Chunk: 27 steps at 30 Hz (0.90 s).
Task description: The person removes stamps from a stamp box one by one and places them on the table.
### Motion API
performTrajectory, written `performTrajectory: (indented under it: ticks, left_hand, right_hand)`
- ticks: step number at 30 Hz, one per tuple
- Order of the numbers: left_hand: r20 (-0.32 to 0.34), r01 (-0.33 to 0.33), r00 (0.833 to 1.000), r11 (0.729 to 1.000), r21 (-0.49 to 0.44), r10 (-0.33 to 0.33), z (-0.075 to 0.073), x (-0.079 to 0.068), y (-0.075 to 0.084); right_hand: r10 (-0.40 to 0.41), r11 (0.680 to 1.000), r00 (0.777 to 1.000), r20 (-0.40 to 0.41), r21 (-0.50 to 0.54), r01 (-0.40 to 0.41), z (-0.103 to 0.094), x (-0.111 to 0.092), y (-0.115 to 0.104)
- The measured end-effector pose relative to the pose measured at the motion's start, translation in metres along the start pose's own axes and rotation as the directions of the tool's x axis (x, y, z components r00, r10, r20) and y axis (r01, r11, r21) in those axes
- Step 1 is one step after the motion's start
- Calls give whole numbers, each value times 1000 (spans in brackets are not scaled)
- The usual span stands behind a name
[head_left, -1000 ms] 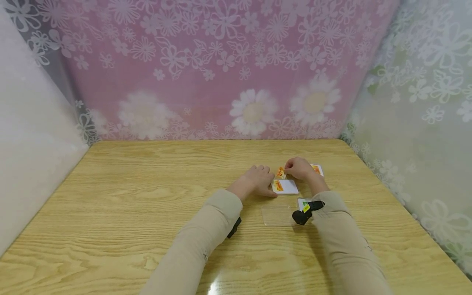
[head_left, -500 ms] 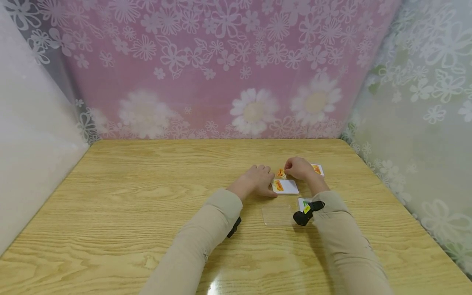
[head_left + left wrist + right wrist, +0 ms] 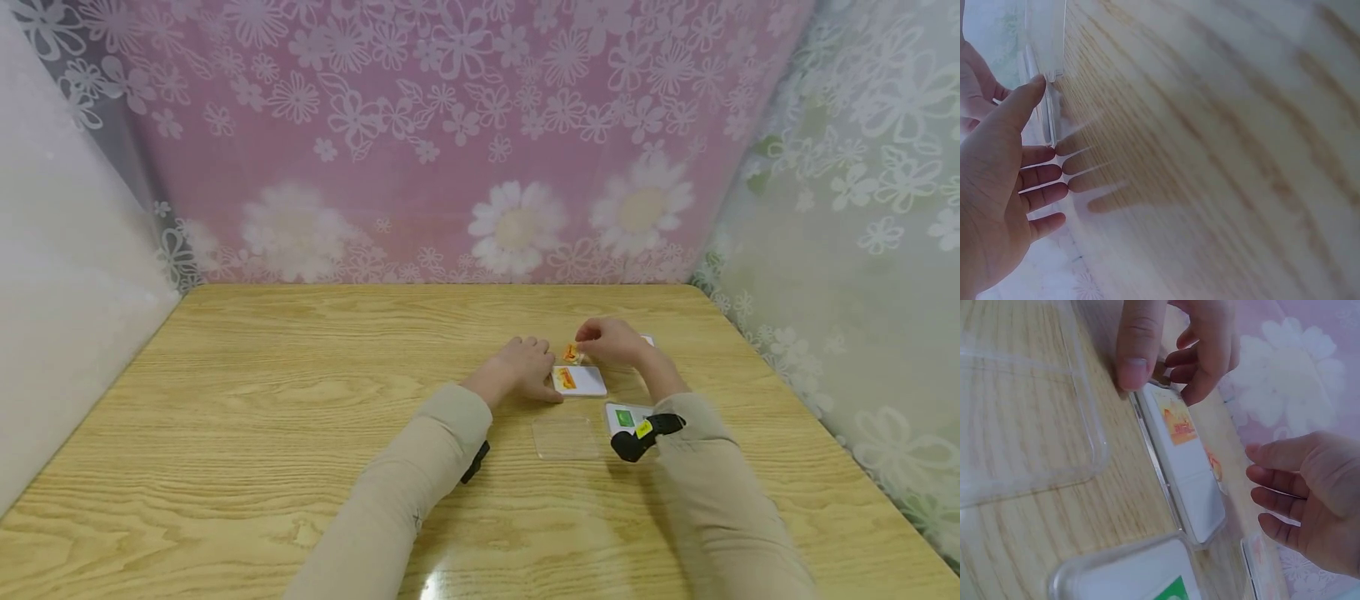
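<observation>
A left hand (image 3: 522, 367) is gripping a flat white box (image 3: 582, 381) showing an orange picture (image 3: 566, 378); the right hand (image 3: 611, 340), fingers loose, is hanging near an orange-printed piece (image 3: 572, 353).

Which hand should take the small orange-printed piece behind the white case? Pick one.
Right hand, probably: it is empty and close to the small orange-printed piece, while the left hand grips one end of the white case.

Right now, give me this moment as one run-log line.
left hand: holds orange-label case | right hand: beside orange piece, not gripping | clear plastic: on table | green-label case: right of clear plastic
</observation>
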<state>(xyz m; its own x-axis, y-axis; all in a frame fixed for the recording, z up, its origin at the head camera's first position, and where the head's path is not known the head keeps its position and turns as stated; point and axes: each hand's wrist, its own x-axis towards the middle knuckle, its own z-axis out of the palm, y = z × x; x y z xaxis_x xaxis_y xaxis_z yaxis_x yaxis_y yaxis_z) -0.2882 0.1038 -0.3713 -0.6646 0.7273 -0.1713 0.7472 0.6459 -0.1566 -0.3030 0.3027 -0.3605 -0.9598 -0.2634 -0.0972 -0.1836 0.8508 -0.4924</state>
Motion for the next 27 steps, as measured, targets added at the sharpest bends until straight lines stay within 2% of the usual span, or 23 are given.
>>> performTrajectory:
  ticks: [6,13,27]
  left_hand:
    - [2,-7,1000,1000,-1,7,-1,0,0]
    - [-5,-9,1000,1000,-4,9,-1,2,1]
    - [-11,-5,1000,1000,14,5,1,0,1]
  right_hand:
    - [-38,995,999,25,90,35,-4,-7,-2]
    - [-86,987,994,62,142,77,2,-12,-2]
    - [-125,989,982,141,92,113,16,-13,-8]
